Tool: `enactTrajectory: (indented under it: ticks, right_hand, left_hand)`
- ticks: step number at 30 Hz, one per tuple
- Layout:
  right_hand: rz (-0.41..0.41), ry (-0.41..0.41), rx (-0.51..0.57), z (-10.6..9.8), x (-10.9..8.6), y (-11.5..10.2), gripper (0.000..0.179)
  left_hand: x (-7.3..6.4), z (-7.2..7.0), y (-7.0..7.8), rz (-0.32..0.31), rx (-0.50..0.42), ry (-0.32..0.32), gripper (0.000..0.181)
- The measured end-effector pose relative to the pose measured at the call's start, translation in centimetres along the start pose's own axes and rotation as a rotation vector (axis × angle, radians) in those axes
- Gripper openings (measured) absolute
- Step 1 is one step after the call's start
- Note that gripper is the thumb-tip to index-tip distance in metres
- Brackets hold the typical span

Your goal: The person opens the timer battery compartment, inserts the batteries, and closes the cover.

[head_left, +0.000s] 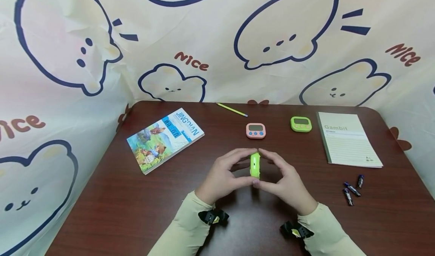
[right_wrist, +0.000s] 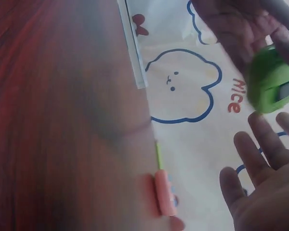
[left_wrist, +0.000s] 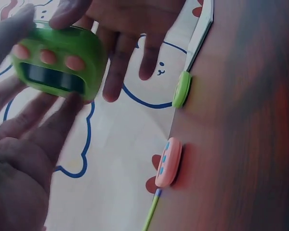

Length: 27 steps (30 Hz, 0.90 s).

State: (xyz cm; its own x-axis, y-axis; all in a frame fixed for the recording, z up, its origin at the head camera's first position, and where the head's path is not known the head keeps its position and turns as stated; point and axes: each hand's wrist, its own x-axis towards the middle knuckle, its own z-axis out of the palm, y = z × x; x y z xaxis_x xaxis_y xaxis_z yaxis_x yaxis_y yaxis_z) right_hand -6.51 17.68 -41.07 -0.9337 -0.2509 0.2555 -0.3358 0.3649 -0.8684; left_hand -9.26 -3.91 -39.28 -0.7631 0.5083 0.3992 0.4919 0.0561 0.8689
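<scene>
A small bright green digital timer (head_left: 255,165) is held edge-on above the table between both hands. In the left wrist view the timer (left_wrist: 94,53) shows orange-pink buttons and a dark screen. My left hand (head_left: 225,173) pinches it by the edges, thumb at the near end and fingers at the far end. On the other side my right hand (head_left: 287,182) does likewise, its thumb and fingertips meeting those of the left. Just beyond the hands lies a pink timer (head_left: 256,131) with blue buttons. Part of the green timer (right_wrist: 265,82) is cut off in the right wrist view.
Another green timer (head_left: 301,124) and a notepad (head_left: 350,139) lie at the back right. Three small batteries (head_left: 352,189) are on the right. A picture-covered book (head_left: 166,141) lies on the left, a pencil (head_left: 232,110) at the back edge. Behind the table (head_left: 136,210) hangs a printed cloth (head_left: 217,33).
</scene>
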Motion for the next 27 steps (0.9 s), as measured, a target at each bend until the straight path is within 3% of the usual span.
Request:
enactTrajectory:
  ticks: [5,10,22,27]
  right_hand:
    - [-0.002,0.000,0.151,0.1,-0.1,0.3,0.072]
    - [-0.026,0.012,0.228,0.0,-0.1,0.0,0.068]
    - [-0.030,0.066,0.186,-1.5,0.0,-0.3,0.070]
    - [-0.028,0.076,0.189,-2.0,0.0,-0.4,0.069]
  left_hand:
    - [-0.1,0.0,0.0,0.028,-0.187,0.053,0.065]
    - [-0.2,-0.2,-0.1,0.001,-0.312,0.050,0.063]
    - [-0.3,-1.2,-0.2,-0.163,-0.239,0.035,0.066]
    - [-0.4,-1.3,-0.4,-0.142,-0.256,0.050,0.054]
